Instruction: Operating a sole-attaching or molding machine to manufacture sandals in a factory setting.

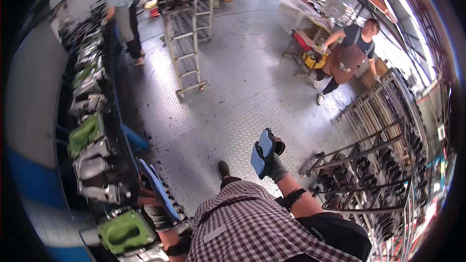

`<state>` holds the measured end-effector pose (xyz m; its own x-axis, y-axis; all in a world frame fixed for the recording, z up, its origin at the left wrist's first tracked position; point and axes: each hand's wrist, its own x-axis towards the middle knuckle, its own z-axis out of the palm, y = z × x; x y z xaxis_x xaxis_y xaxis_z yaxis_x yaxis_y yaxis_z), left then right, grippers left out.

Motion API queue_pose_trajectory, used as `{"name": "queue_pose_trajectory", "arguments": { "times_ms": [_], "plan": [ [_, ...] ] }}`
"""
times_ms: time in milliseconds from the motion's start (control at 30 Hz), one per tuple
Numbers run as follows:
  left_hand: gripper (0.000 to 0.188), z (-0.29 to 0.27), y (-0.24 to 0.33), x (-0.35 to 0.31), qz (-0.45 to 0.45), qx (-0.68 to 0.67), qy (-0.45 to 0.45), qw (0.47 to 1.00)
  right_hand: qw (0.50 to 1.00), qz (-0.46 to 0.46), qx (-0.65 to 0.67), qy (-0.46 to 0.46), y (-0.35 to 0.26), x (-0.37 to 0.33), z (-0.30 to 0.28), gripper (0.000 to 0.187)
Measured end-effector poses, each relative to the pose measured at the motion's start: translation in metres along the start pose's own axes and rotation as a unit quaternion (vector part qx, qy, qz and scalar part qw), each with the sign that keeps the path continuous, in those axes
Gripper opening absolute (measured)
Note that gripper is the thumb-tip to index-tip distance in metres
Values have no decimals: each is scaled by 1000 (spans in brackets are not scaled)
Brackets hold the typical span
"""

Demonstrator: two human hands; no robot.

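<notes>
My left hand (160, 217), in a dark glove, is closed on blue-soled sandals (159, 188) with brown uppers. It is beside the line of moulds, and the sandals hide most of its fingers. Out in front of me over the floor, my gloved right hand (276, 169) grips another pair of blue-soled sandals (258, 159), their soles turned toward the left and dark straps on the far side. Nearest my left hand lies a green shoe mould (125, 231), with a silver mould (93, 166) farther along.
The mould line runs along my left, with another green mould (86, 134). A metal rack (361, 203) holding many dark shoes stands at right. A wheeled trolley (187, 58) stands ahead. A person in a brown apron (344, 60) stands beside the rack; another person (121, 9) is at the line's far end.
</notes>
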<state>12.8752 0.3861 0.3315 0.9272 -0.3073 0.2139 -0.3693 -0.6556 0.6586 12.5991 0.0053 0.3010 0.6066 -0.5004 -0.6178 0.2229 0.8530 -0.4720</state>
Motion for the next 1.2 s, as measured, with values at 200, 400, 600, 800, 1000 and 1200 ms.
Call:
{"name": "queue_pose_trajectory", "arguments": {
  "times_ms": [200,400,600,800,1000,1200],
  "plan": [
    [35,27,11,98,-180,-357,-11,916,997,29,73,3,-3,126,-15,21],
    [34,30,22,178,-408,-489,35,770,996,46,46,-68,-23,248,58,9],
    [29,95,18,285,-144,41,12,989,961,32,-272,-39,-73,354,154,28],
    [29,137,-33,342,-187,-413,194,870,878,8,-438,-191,-71,459,285,35],
    [35,104,-8,448,-238,-473,187,828,837,-47,-440,-323,-29,522,422,53],
    [42,108,-71,576,-137,-447,253,847,751,-36,-565,-340,1,606,580,55]
  ]
}}
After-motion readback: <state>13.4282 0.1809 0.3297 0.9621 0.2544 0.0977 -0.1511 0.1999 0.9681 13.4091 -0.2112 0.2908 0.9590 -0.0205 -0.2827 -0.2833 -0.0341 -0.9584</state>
